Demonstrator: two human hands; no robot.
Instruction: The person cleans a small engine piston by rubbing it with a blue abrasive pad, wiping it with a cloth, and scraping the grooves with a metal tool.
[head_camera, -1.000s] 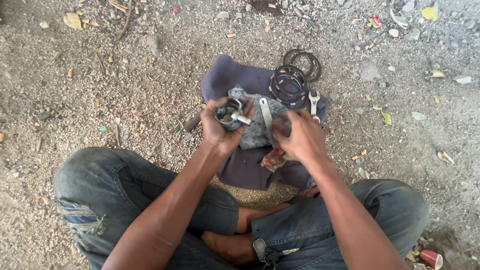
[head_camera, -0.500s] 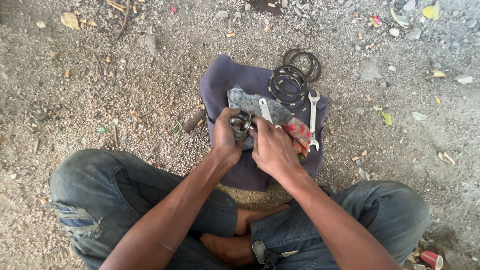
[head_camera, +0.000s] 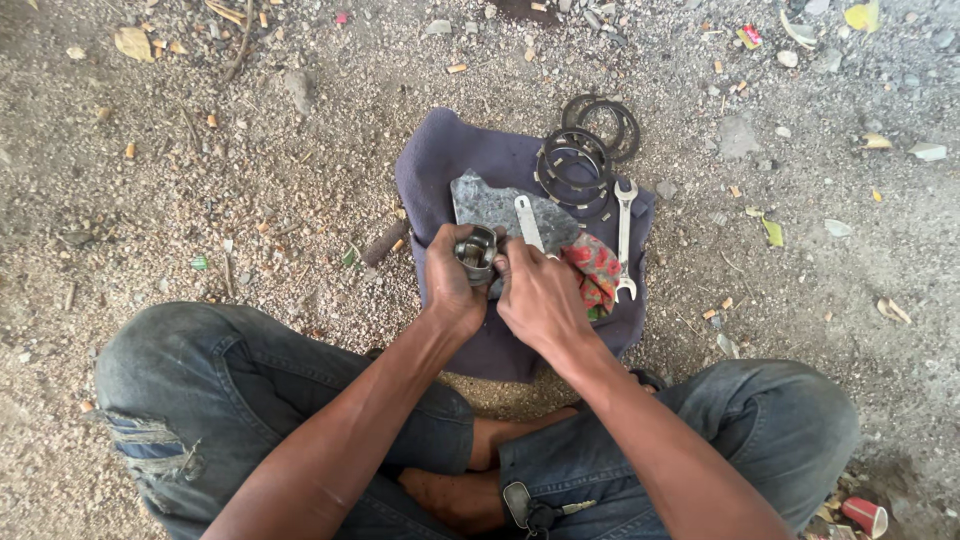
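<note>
Metal cylinder (head_camera: 476, 250) in left hand (head_camera: 452, 285) (fingers wrapped)

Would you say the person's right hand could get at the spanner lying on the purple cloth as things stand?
Probably yes. The spanner lies flat and uncovered on the purple cloth, just beyond the right hand. Only the red patterned rag lies between them, and that hand appears to rest on the small metal cylinder rather than gripping it.

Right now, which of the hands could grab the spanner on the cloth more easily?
Probably the right hand. The spanner lies on its side of the purple cloth, just beyond it. The left hand is wrapped round the small metal cylinder.
</note>
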